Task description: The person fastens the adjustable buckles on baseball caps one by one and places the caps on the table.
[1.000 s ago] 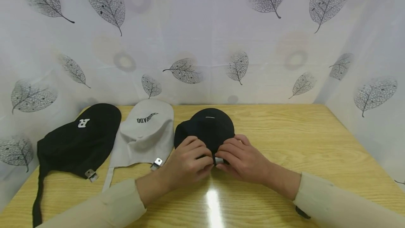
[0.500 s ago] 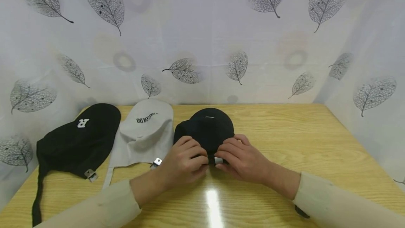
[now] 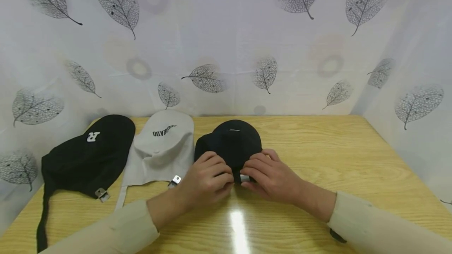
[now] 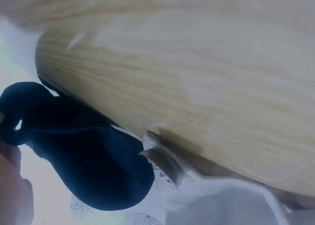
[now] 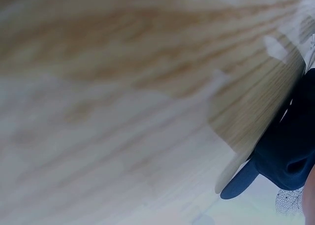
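At the far left of the wooden table (image 3: 318, 160), a black cap (image 3: 88, 160) with a white letter R lies with its brim pointing away from the person. Its long strap (image 3: 44, 222) trails down the table on the left, and a metal clasp (image 3: 101, 194) sits at its near right corner. Just right of it lies a pale grey cap (image 3: 164, 140) with dark lettering, its brim also facing away; a silver clasp (image 3: 174, 181) is at its near right corner, close to the left forearm.

Next, near the middle of the table, is a dark cap (image 3: 234, 144) with 1 short white line on its brim. The left hand (image 3: 212, 177) is at its near left edge, fingers bent and thumb below, pinching the edge by the strap opening. The right hand (image 3: 270, 177) is at the near right edge, fingers curled, holding a small silver buckle (image 3: 244, 178) between fingers and thumb. The 2 hands are just apart.

Farther right, a dark band (image 3: 337, 236) shows under the right sleeve (image 3: 370, 222). A leaf-print curtain (image 3: 226, 34) hangs behind everything.
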Available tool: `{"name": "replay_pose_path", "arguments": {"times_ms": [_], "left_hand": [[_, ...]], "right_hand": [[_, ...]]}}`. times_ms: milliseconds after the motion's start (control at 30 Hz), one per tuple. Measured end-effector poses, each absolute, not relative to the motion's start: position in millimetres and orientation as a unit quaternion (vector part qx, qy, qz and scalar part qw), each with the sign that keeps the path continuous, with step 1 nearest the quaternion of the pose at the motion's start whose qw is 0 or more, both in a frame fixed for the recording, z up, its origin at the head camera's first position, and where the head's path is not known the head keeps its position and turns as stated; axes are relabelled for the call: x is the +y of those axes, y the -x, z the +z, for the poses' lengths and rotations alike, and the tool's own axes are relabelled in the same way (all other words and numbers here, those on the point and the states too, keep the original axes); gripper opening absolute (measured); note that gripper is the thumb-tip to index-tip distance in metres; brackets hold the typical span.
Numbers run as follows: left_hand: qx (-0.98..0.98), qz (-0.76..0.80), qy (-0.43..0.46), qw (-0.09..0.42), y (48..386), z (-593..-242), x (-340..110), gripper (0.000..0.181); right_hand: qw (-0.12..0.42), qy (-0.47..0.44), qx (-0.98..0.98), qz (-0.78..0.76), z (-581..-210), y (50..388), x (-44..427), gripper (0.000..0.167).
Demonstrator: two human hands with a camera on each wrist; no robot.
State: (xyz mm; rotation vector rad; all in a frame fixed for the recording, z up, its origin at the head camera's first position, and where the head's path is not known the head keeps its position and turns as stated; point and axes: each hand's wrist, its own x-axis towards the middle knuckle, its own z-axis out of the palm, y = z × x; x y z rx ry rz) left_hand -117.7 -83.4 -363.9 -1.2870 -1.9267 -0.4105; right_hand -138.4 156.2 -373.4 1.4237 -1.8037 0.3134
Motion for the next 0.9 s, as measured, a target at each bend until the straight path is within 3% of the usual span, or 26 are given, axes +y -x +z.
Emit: {"name": "replay_pose_path", "arguments": {"times_ms": [367,900], "left_hand": [[-0.772,-0.178,0.495,0.357,112.2,-362.1,-77.3,0.004],[-0.777,-0.153,0.492,0.363,116.9,-361.5,-83.0,0.007]], "right_hand": [[0.399,-0.561,-0.715,0.122,-377.1,137.1,156.4,0.026],[0.387,-0.557,-0.723,0.137,-375.9,139.7,157.9,0.029]]}}
